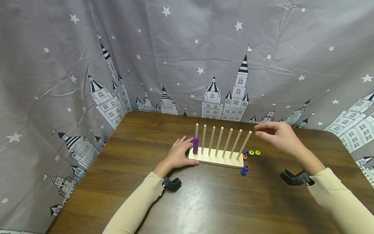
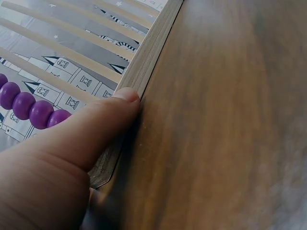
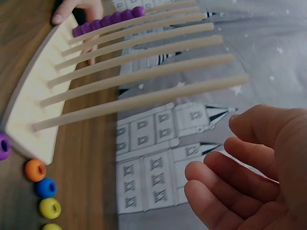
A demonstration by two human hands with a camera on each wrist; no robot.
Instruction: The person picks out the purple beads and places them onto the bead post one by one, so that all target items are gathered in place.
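A pale wooden base with a row of several upright pegs stands on the table. Purple beads are stacked on its leftmost peg; the other pegs are bare. My left hand rests at the base's left end, fingers spread behind it and thumb laid against the front edge. To the right, my right hand is raised beside the top of the rightmost peg. Its fingers are loosely bent, thumb apart from them, and nothing shows between them in the right wrist view.
Loose beads lie off the base's right end: an orange bead, a blue bead and two yellow beads behind, a purple bead and another blue bead in front. A grey castle-print curtain hangs behind the table.
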